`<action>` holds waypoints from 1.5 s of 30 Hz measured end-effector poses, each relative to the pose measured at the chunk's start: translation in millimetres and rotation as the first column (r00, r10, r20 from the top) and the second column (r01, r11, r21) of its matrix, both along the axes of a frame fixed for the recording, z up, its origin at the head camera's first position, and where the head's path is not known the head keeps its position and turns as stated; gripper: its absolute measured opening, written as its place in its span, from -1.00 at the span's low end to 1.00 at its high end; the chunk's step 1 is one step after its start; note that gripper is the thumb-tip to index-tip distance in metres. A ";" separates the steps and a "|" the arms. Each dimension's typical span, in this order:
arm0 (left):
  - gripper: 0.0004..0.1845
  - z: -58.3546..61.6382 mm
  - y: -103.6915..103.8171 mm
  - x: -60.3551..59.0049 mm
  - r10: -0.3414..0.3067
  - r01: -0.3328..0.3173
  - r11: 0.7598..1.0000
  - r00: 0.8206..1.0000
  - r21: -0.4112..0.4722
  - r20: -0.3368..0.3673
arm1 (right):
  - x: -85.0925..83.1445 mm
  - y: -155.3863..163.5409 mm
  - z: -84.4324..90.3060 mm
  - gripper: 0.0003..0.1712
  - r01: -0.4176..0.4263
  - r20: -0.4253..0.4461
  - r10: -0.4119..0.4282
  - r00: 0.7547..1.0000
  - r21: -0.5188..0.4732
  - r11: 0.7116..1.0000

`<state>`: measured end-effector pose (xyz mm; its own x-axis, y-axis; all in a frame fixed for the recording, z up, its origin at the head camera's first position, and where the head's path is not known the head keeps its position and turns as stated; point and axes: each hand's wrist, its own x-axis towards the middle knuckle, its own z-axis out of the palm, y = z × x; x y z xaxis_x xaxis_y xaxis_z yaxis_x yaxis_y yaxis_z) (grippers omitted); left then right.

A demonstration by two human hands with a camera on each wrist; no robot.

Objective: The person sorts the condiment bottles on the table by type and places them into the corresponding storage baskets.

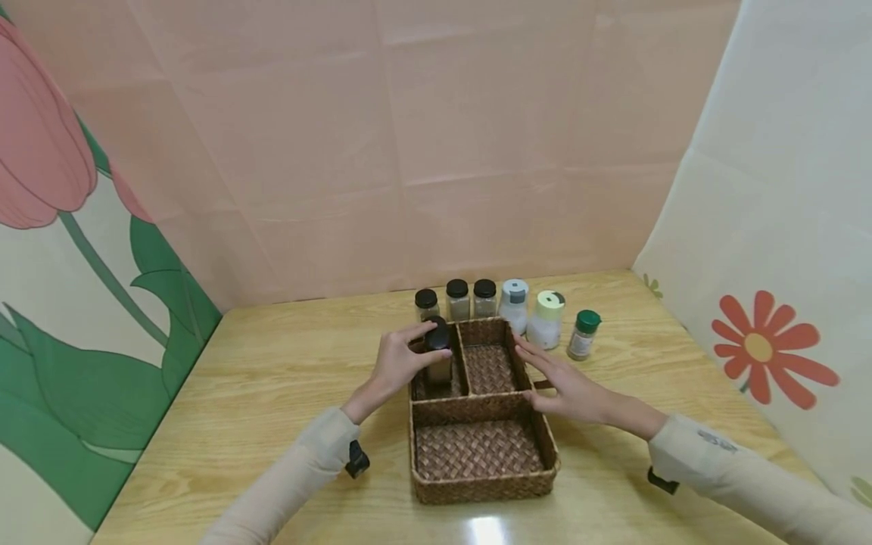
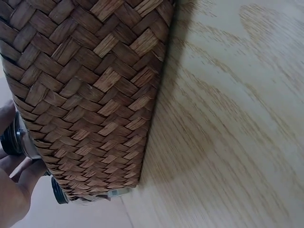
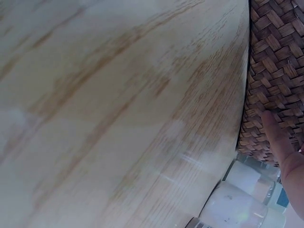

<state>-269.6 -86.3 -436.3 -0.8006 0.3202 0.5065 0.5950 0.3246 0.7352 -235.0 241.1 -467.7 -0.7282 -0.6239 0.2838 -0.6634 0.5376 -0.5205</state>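
Left hand (image 1: 398, 362) gripped black-lidded square glass spice jar (image 1: 438, 352) over brown woven three-compartment basket (image 1: 480, 446), frame centre; jar rigid, slippery, breakable, best held by sides. Right hand (image 1: 568, 386), fingers straight, steadied basket wall.

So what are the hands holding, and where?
The left hand grips a jar near its black lid, over the basket. The right hand holds nothing, lying flat against the basket's side.

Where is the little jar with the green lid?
In the head view, the green-lidded jar stands on the table, rightmost in the row, beside the yellow-capped bottle.
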 end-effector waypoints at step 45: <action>-0.54 -17.2 -11.0 -12.0 -0.151 0.052 0.969 0.897 -0.240 -0.415 | -1.5 1.0 -5.0 -0.13 0.003 0.003 -0.003 1.000 -0.009 1.000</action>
